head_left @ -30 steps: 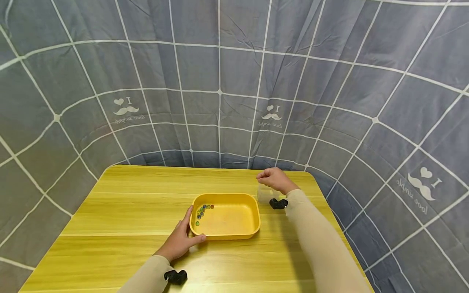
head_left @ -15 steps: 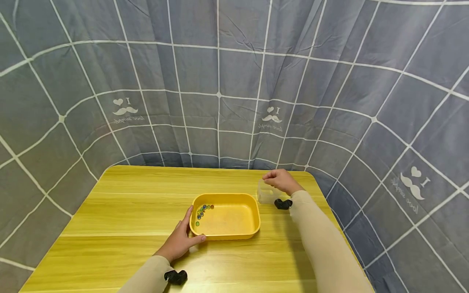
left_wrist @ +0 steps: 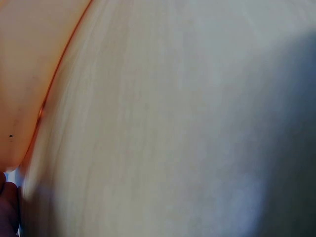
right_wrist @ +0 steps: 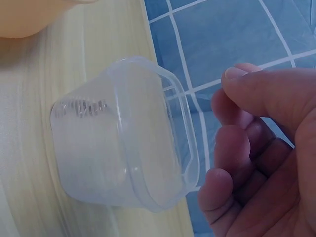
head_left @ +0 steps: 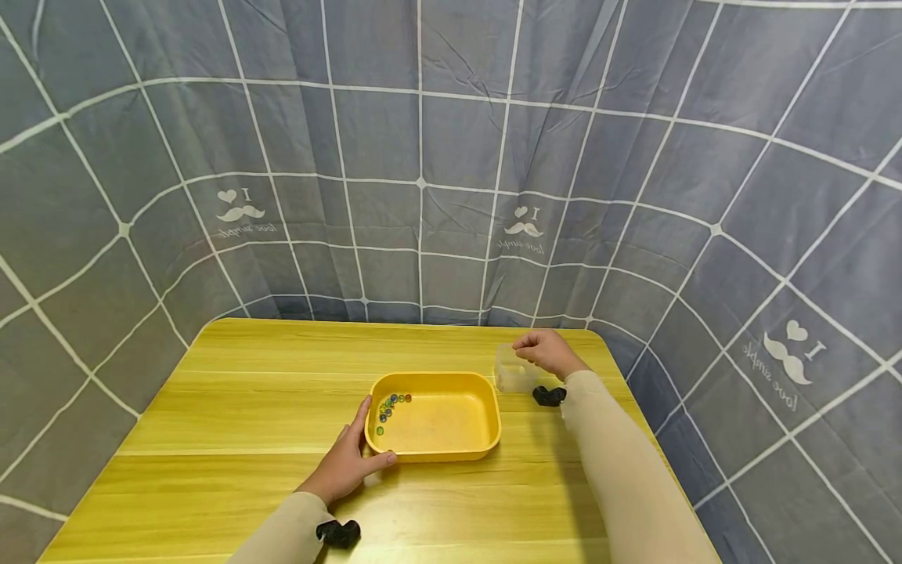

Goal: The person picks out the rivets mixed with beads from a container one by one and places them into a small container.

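Observation:
A yellow tray [head_left: 438,453] sits mid-table with several coloured marbles [head_left: 391,405] gathered in its far-left corner. My left hand [head_left: 348,462] rests against the tray's near-left corner, index finger straight along the left side and thumb along the front wall. A clear plastic cup [head_left: 509,372] stands just right of the tray. My right hand [head_left: 546,350] hovers beside the cup's right side. In the right wrist view the cup [right_wrist: 123,133] is apart from my right hand [right_wrist: 232,128], whose fingers are loosely curled and hold nothing. The left wrist view shows only blurred tray wall [left_wrist: 24,74] and tabletop [left_wrist: 173,123].
The wooden table [head_left: 247,407] is backed closely by a grey checked curtain [head_left: 423,196]. The table's right edge runs just past the cup. Black wrist cameras [head_left: 338,533] sit on both sleeves.
My right hand has drawn off the cup's top to the right and slightly back, leaving the cup standing. The left hand and tray have not moved.

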Motion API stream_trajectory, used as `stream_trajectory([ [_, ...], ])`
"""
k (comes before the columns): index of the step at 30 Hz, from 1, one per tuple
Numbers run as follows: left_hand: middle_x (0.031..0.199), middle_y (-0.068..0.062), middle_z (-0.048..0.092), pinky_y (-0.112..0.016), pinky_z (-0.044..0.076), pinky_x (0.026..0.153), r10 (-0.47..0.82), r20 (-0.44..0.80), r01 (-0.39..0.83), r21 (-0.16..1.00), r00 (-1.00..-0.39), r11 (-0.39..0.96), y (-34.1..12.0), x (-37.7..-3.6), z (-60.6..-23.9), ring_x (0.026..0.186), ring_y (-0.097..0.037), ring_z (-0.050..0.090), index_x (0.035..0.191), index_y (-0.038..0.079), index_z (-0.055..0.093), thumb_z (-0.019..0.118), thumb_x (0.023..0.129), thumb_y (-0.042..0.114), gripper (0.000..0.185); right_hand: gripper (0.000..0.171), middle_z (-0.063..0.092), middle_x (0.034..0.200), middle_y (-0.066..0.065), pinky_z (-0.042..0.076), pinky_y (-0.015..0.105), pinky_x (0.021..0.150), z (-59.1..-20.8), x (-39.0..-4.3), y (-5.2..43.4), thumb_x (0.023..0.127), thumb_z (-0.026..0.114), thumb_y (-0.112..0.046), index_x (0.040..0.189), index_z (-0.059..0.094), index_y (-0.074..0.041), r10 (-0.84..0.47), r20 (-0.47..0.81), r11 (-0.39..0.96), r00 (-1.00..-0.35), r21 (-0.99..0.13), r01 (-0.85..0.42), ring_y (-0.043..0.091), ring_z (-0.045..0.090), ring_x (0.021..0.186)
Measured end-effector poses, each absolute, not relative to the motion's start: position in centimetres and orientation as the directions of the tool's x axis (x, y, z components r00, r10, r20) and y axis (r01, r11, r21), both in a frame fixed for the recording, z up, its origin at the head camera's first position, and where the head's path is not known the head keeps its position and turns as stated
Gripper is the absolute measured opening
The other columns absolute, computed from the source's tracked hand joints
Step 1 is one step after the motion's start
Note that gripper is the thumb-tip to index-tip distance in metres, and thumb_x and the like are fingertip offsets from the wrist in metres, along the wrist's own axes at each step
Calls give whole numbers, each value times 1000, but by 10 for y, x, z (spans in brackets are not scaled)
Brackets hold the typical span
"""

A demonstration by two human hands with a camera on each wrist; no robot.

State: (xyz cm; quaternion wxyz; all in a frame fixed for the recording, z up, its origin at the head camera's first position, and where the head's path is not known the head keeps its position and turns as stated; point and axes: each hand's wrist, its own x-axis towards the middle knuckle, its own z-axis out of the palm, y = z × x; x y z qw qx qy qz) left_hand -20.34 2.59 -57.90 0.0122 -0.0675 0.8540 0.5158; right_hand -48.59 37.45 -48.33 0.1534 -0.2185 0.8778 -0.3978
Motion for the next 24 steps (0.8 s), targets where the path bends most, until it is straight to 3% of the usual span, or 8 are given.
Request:
stream_trajectory([
  [4, 168, -16, 40, -66, -5, 130, -94, -88, -121, 880, -992, 460, 23, -201, -579, 163, -44, 9, 171, 29, -2, 86, 86, 50, 124, 24, 76, 116, 11, 55, 31, 78, -484, -480, 375, 102, 69, -18, 120, 77, -6, -486, -100, 596, -868, -765, -245, 18, 60, 87],
  [8, 168, -16, 39, -66, -6, 130, -88, -93, -124, 882, -992, 456, 21, -198, -578, 163, -44, 7, 171, 28, -2, 86, 86, 50, 124, 22, 76, 116, 10, 57, 36, 82, -484, -475, 375, 102, 69, -19, 119, 78, -9, -469, -107, 602, -876, -765, -229, 19, 60, 88],
  [14, 168, -16, 38, -66, -6, 130, -100, -93, -129, 879, -991, 458, 26, -195, -578, 163, -45, 8, 172, 27, -1, 86, 87, 47, 124, 28, 76, 116, 12, 55, 31, 78, -485, -471, 376, 102, 68, -16, 124, 74, 0, -467, -94, 613, -879, -751, -246, 19, 60, 88],
  [24, 167, -16, 42, -66, -7, 129, -116, -86, -130, 884, -990, 450, 40, -182, -581, 163, -44, 9, 172, 27, -2, 86, 87, 48, 124, 29, 74, 125, 15, 58, 36, 87, -485, -462, 386, 104, 66, -17, 127, 73, -1, -479, -111, 628, -871, -737, -251, 31, 68, 105],
])
